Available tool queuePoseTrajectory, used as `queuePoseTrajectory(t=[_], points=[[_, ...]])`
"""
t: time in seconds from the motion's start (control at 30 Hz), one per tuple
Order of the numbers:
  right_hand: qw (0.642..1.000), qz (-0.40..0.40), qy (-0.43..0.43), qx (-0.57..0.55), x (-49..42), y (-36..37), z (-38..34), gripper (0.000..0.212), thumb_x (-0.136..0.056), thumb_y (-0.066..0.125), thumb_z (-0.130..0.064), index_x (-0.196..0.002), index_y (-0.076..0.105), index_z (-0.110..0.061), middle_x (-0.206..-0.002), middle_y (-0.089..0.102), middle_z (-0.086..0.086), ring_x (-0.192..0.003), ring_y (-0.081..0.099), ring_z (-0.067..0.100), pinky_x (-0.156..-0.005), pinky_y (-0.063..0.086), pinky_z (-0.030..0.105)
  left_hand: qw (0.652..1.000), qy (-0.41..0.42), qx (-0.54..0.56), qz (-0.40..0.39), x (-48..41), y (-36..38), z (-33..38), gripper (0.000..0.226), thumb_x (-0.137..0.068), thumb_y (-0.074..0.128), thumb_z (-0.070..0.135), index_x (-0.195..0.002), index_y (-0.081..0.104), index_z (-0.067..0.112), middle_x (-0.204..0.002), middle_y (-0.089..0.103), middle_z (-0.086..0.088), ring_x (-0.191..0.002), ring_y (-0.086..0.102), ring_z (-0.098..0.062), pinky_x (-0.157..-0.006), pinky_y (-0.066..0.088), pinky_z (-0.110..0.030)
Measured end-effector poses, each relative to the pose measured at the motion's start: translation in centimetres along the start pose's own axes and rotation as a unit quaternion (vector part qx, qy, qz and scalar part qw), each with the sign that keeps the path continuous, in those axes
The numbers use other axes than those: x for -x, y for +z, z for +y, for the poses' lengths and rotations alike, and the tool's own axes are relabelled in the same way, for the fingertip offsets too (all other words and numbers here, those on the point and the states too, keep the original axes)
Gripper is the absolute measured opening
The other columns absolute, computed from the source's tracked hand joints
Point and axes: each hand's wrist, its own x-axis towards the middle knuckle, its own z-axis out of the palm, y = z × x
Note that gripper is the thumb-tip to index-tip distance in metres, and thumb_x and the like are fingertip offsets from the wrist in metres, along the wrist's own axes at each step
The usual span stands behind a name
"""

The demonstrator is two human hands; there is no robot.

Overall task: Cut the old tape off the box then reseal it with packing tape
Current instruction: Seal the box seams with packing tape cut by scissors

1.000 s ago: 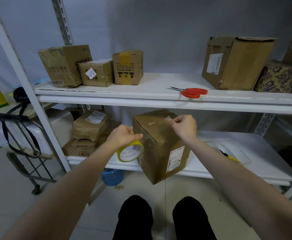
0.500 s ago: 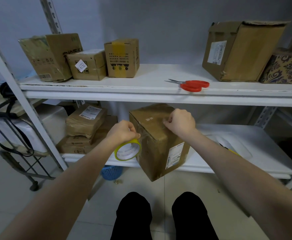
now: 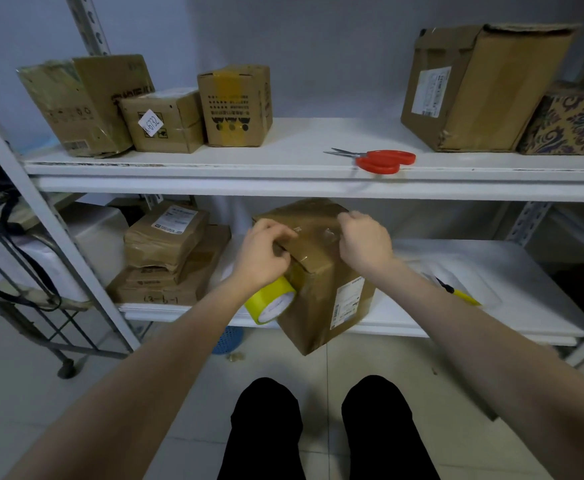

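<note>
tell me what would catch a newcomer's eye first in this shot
Two bare arms meet at a brown cardboard box jutting over the front edge of the lower shelf. The left hand grips a yellow tape roll against the box's side, and the right hand pinches clear tape on its top. Red-handled scissors lie on the upper shelf.

My brown cardboard box [image 3: 321,292] sits tilted, a corner jutting past the lower shelf [image 3: 422,329]. The yellow tape roll [image 3: 270,302] touches its left side; clear tape [image 3: 318,237], I think, crosses its top. Red scissors [image 3: 384,161] lie on the upper shelf [image 3: 301,174].
</note>
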Motion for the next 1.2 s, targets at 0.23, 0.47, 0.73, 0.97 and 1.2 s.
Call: queuePoseTrajectory(t=[0.23, 0.47, 0.73, 0.97, 1.2], points=[[0.988, -0.117, -0.099, -0.029, 2.1, 1.9, -0.3, 0.049, -0.1, 0.032, -0.033, -0.147, 0.036, -0.022, -0.155, 0.034, -0.005, -0.143, 0.027, 0.009, -0.116, 0.014, 0.044, 0.999, 0.012, 0.009, -0.05, 0.5, 1.1, 0.3, 0.021, -0.081, 0.064, 0.01, -0.093, 0.078, 0.021, -0.114, 0.068, 0.001, -0.11, 0.06, -0.015, -0.098, 0.045, -0.032], [0.972, -0.23, -0.046, 0.017, -0.8, 1.5, 0.2, 0.059, -0.101, 0.009, -0.05, -0.154, 0.016, -0.025, -0.16, 0.014, -0.01, -0.148, 0.008, 0.012, -0.116, -0.003, 0.056, 0.996, 0.021, 0.006, -0.081, 0.9, 1.5, 0.5, 0.035, -0.075, 0.054, 0.023, -0.103, 0.075, 0.03, -0.118, 0.065, 0.001, -0.113, 0.057, -0.021, -0.1, 0.041, -0.051], [0.989, -0.1, -0.103, -0.037, 4.1, 1.4, 0.3, 0.048, -0.104, 0.024, -0.035, -0.147, 0.037, -0.018, -0.155, 0.033, -0.002, -0.144, 0.025, 0.011, -0.117, 0.008, 0.043, 0.993, 0.035, -0.049, -0.098, 1.4, 2.8, 1.7, 0.035, -0.083, 0.059, 0.017, -0.109, 0.071, 0.036, -0.127, 0.057, 0.005, -0.12, 0.046, -0.026, -0.107, 0.031, -0.053], [0.979, -0.176, -0.103, -0.019, 1.6, 0.0, 1.2, 0.051, -0.104, 0.018, -0.042, -0.148, 0.035, -0.023, -0.156, 0.029, -0.005, -0.145, 0.023, 0.013, -0.117, 0.008, 0.049, 0.991, -0.05, 0.119, -0.017, 1.6, 2.4, 2.8, 0.03, -0.081, 0.055, -0.003, -0.09, 0.078, 0.014, -0.097, 0.066, 0.001, -0.099, 0.06, -0.018, -0.093, 0.045, -0.028], [0.985, -0.134, -0.083, 0.068, 2.7, 0.9, -1.6, 0.066, -0.098, 0.034, -0.053, -0.145, 0.035, -0.007, -0.153, 0.035, 0.012, -0.141, 0.031, 0.024, -0.116, 0.015, 0.044, 0.906, -0.325, 0.235, -0.132, 2.7, 3.5, 1.3, 0.019, -0.075, 0.071, 0.03, -0.077, 0.057, 0.017, -0.087, 0.062, -0.008, -0.091, 0.06, -0.028, -0.09, 0.049, -0.043]])
